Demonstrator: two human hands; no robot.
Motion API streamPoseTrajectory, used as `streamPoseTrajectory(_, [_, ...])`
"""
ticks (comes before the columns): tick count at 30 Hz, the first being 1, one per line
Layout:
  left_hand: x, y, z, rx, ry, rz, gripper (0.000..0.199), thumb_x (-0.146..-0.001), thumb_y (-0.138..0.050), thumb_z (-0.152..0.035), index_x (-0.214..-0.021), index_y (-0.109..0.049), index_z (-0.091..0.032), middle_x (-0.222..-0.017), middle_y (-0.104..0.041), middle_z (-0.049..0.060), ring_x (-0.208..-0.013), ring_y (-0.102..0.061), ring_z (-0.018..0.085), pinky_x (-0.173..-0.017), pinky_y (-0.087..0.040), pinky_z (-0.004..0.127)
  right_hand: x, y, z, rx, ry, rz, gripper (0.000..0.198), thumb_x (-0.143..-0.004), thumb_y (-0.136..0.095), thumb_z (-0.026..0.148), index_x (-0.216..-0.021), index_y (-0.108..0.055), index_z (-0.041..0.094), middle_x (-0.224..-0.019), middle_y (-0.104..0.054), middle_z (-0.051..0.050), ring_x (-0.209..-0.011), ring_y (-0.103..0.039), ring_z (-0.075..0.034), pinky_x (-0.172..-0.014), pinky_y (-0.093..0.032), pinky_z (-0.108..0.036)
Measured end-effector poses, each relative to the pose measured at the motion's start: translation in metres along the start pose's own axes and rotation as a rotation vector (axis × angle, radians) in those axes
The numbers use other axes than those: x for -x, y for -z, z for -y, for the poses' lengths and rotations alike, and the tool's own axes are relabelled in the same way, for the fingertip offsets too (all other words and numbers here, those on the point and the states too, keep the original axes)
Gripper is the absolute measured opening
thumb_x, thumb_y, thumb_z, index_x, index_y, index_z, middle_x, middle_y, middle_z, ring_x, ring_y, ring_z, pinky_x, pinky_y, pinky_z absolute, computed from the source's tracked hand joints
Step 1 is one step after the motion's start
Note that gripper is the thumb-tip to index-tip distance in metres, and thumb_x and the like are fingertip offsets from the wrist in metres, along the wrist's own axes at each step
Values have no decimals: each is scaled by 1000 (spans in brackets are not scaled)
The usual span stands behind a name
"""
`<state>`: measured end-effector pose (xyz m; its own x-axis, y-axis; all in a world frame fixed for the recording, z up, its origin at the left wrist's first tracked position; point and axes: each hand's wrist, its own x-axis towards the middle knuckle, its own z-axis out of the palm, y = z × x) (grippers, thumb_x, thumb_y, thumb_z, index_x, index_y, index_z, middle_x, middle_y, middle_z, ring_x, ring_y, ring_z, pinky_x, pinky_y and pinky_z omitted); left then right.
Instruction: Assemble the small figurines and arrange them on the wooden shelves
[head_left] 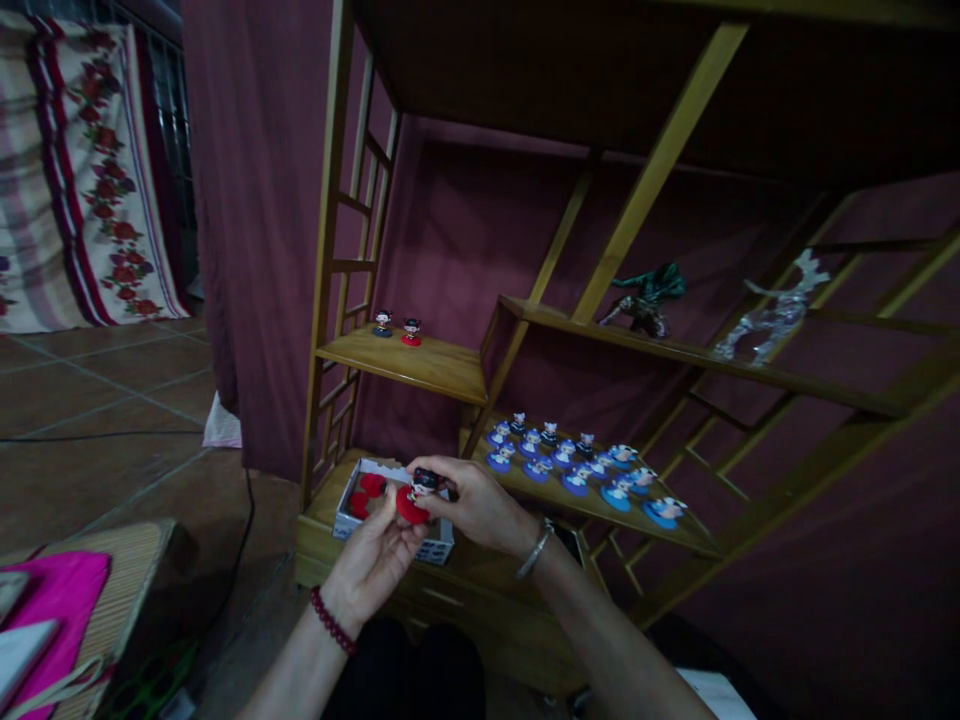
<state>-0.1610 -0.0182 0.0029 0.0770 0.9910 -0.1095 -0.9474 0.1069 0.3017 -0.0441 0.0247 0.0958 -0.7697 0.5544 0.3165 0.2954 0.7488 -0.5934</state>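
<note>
Between both hands is a small figurine point(420, 493) with black hair and a round red base. My left hand point(379, 560) grips the red base from below, thumb against its edge. From the right, my right hand point(480, 503) has its fingers closed about the figurine's head and side. Just behind the hands, a white cardboard box point(350, 500) on the low wooden ledge holds several red-based pieces. On the small upper shelf point(442, 368) stand two similar figurines, one with a dark base point(382, 323) and one with a red base point(411, 332).
Several blue-based figurines point(576, 477) stand in rows on the lower right shelf. A green-and-brown sculpture point(646, 300) and a clear one point(776, 310) sit higher up. Wooden uprights point(328, 250) frame the shelves. A woven-topped surface point(135, 565) with pink cloth lies at left.
</note>
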Motion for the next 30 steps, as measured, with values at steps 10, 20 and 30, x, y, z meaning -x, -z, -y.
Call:
streamPoseTrajectory(10, [0, 6, 3, -61, -40, -24, 13, -80, -50, -19, -86, -58, -11, -81, -61, 7, -65, -57, 10, -58, -49, 21, 2, -3, -3, 27, 6, 4, 25, -72, -52, 15, -97, -57, 18, -86, -61, 1, -75, -54, -11, -69, -41, -20])
streamPoseTrajectory(20, [-1, 14, 2, -109, -67, 36, 12, -78, -53, -18, -85, -60, -11, -84, -62, 7, -67, -57, 11, -60, -49, 23, 0, -6, -5, 108, 69, 39, 25, -73, -51, 14, -97, -57, 18, -91, -61, -2, -79, -55, -11, -71, -42, -21])
streamPoseTrajectory(30, [0, 5, -6, -37, 10, 20, 13, -80, -50, -17, -84, -59, -9, -72, -61, 6, -57, -56, 8, -57, -49, 19, -2, -8, -10, -44, -50, 19, 48, -72, -52, 16, -119, -43, 22, -105, -57, -3, -73, -57, -10, -69, -46, -24])
